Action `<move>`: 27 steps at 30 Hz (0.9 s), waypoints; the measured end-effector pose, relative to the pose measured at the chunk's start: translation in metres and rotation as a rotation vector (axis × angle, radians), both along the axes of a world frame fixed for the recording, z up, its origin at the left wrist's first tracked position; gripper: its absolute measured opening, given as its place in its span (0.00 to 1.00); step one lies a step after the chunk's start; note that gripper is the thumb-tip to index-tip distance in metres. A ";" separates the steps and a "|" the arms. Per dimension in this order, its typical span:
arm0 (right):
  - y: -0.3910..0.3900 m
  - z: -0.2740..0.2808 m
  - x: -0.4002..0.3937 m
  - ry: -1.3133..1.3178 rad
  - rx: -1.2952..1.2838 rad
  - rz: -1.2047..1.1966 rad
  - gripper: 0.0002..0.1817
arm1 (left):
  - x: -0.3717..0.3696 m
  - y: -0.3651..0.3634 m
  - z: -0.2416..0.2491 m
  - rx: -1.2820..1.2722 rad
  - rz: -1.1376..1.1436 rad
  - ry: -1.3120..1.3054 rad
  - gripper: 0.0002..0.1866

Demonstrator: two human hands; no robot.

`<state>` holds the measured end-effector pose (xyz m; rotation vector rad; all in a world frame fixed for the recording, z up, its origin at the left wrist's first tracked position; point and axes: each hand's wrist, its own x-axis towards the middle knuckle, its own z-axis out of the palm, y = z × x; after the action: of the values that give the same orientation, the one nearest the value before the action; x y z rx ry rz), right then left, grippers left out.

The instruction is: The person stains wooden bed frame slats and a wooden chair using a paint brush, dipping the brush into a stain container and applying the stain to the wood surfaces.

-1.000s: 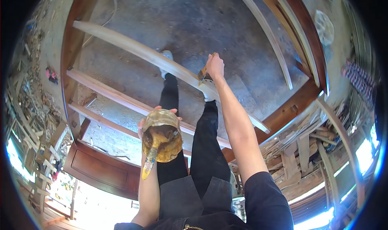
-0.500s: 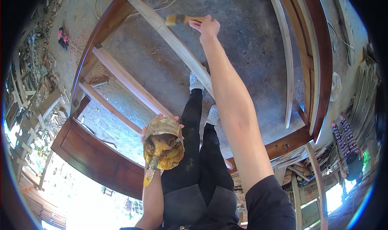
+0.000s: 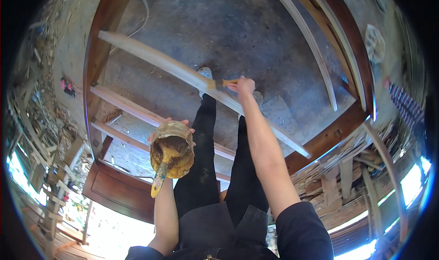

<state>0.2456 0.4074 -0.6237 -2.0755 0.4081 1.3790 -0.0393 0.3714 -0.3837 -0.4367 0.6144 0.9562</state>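
Note:
My right hand (image 3: pixel 242 85) is closed on the wooden handle of a flat brush (image 3: pixel 224 82), whose bristles meet or hover just over a pale wooden slat (image 3: pixel 155 58). My left hand (image 3: pixel 186 124) holds a round, stained container (image 3: pixel 183 163) from behind, with its fingertips showing at the rim. Inside the container leans a second brush with a yellow handle (image 3: pixel 157 183), its end sticking out over the edge. The slat crosses a dark brown wooden frame (image 3: pixel 97 54) above my feet.
More slats (image 3: pixel 130 108) span the frame at the left, and a long one (image 3: pixel 306 26) runs at the right. A person in patterned trousers (image 3: pixel 404 102) is at the far right. Scrap wood (image 3: pixel 340 182) lies beyond the frame; a plastic bag (image 3: pixel 375 42) lies upper right.
My right hand has brought its brush down and nearer to me, onto or close over the slat. The view has shifted. My left hand still holds the container.

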 end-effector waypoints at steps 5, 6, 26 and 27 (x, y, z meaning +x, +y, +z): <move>-0.206 -0.047 0.156 -0.676 -0.271 1.167 0.13 | 0.055 -0.014 -0.011 0.044 -0.173 0.018 0.37; -0.208 0.000 0.176 -0.738 -0.344 1.263 0.12 | 0.065 -0.021 -0.018 0.078 -0.198 0.000 0.37; -0.232 0.604 0.189 -0.945 1.291 0.272 0.07 | 0.309 -0.082 0.211 0.457 -0.437 0.226 0.27; -0.230 0.618 0.191 -1.036 1.280 0.392 0.07 | 0.315 -0.080 0.230 0.490 -0.482 0.151 0.28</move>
<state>0.4365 0.1778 -0.0061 -1.4055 -1.0728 0.2882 0.2758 0.2912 -0.1542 0.2183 0.5626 0.6458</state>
